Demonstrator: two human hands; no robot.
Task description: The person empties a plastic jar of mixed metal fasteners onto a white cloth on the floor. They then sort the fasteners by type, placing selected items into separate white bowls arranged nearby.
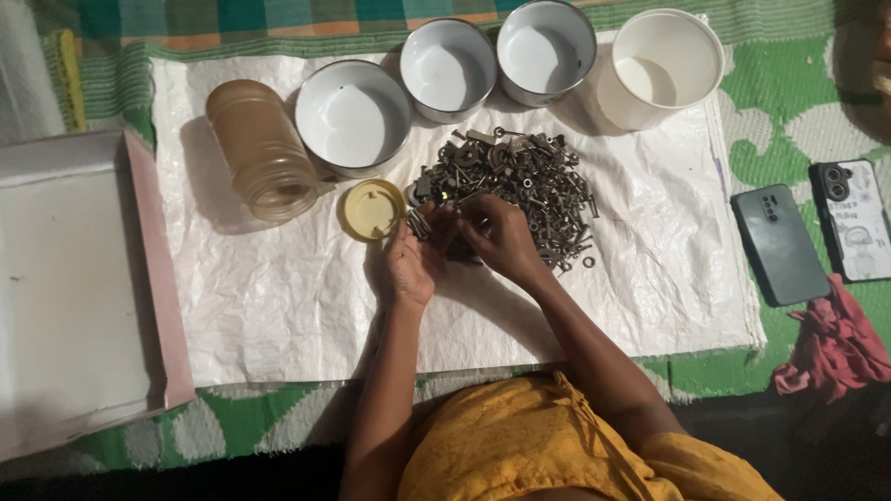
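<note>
Your left hand (410,264) and right hand (497,239) pinch small pieces at the near edge of the hardware pile (510,181). Beyond the pile, all four bowls (353,116) sit empty; sorting looks barely begun.

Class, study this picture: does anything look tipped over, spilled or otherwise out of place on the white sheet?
Yes. The ribbed translucent brown plastic jar lies on its side, its round yellow lid off beside it. The heap of metal nuts and bolts sits loose on the sheet while the three white bowls stand empty.
</note>
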